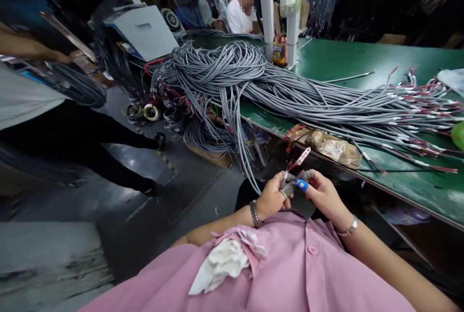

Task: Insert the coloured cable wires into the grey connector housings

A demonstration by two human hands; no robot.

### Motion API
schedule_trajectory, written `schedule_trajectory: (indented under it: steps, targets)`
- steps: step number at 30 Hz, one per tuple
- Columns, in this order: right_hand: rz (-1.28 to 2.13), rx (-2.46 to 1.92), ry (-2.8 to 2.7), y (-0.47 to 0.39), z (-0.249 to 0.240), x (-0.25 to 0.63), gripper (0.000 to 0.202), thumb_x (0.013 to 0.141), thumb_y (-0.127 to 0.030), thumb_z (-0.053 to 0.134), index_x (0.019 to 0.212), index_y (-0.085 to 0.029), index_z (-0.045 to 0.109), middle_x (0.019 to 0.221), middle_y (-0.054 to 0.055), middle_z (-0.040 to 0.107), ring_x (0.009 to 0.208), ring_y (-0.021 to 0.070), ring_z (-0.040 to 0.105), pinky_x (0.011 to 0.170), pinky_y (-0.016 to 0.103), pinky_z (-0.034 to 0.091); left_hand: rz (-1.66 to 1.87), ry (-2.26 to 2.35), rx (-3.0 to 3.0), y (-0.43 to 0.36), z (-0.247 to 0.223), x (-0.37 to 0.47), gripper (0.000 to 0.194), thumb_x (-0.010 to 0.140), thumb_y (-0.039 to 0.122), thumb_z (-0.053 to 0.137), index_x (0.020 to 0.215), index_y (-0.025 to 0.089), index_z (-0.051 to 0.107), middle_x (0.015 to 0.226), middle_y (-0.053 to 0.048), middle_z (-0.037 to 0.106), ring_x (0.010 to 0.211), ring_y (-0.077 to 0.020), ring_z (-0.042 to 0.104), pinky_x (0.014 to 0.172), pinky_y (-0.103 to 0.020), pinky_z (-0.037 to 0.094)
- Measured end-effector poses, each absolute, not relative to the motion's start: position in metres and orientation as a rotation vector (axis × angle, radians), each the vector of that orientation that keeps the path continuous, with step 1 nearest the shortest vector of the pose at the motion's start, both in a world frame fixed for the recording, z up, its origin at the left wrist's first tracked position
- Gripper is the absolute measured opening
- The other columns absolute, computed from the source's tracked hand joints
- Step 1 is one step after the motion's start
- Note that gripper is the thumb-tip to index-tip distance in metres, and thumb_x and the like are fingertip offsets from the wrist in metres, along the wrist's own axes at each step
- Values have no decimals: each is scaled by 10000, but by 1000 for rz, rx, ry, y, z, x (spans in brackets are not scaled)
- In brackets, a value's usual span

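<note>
My left hand (pixel 272 197) is closed around the end of a grey cable (pixel 251 180), close in front of my body. Thin dark and red wires (pixel 290 165) stick up by its fingertips, next to a small pale strip with holes (pixel 303 156). My right hand (pixel 324 195) meets it from the other side, thumb and finger pinched on fine wire ends (pixel 299 175). Blue tape wraps the right thumb, and grey coverings sit on several fingertips. The fingers partly hide the wire ends.
A large bundle of grey cables (pixel 221 68) lies across the green table (pixel 362 58), with stripped red and white ends at right. A taped wooden block (pixel 328 148) sits on the near edge. At left a person (pixel 32 104) walks; another person (pixel 241 12) sits behind the table.
</note>
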State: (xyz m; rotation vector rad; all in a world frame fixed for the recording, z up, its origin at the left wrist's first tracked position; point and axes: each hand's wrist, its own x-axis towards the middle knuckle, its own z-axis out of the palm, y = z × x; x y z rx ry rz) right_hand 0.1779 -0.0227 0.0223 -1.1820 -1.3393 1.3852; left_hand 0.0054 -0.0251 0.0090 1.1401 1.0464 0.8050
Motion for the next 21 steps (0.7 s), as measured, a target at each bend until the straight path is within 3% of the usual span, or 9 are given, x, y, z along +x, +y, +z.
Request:
schedule_trajectory:
  steps: [5, 8, 11, 13, 16, 21]
  targets:
    - [1432, -1167, -1433, -11, 23, 176, 221, 798, -402, 653, 837, -189, 606, 696, -2, 599, 588, 122, 510, 523, 239, 421, 713, 943, 991, -18, 14, 5, 483, 685, 518, 711, 928, 161, 493, 716, -11, 621, 536, -145, 646, 434, -205, 475]
    - [1544, -1128, -1409, -4, 28, 177, 224, 787, -397, 660, 832, -183, 616, 703, -6, 591, 590, 116, 505, 511, 230, 413, 672, 887, 930, -13, 21, 3, 491, 684, 565, 692, 861, 150, 499, 677, -28, 633, 485, -133, 624, 366, -162, 383]
    - [1591, -1127, -1341, 0, 26, 177, 201, 757, -361, 687, 810, -178, 626, 703, -10, 584, 592, 111, 492, 497, 220, 397, 659, 956, 962, -10, 23, 1, 477, 700, 591, 664, 792, 155, 494, 546, 21, 579, 339, -69, 497, 310, -141, 256]
    - [1607, -1143, -1238, -1, 19, 175, 179, 743, -332, 698, 794, -179, 622, 673, -19, 565, 564, 100, 466, 480, 212, 377, 657, 1013, 994, -9, 21, 0, 455, 706, 577, 666, 765, 157, 502, 493, 46, 543, 292, -43, 420, 303, -145, 239]
    - [1647, -1159, -1120, -4, 11, 171, 166, 736, -312, 705, 775, -178, 616, 623, -27, 537, 515, 84, 430, 459, 204, 349, 617, 1008, 1015, -9, 15, -1, 416, 707, 534, 682, 740, 155, 515, 514, 25, 572, 329, -64, 479, 315, -151, 255]
    - [1664, -1165, -1198, -4, 12, 170, 247, 729, -386, 723, 836, -179, 640, 672, 10, 602, 546, 109, 495, 475, 220, 373, 559, 955, 1002, -3, 9, -1, 388, 666, 467, 735, 725, 130, 552, 545, -20, 615, 397, -97, 562, 341, -154, 269]
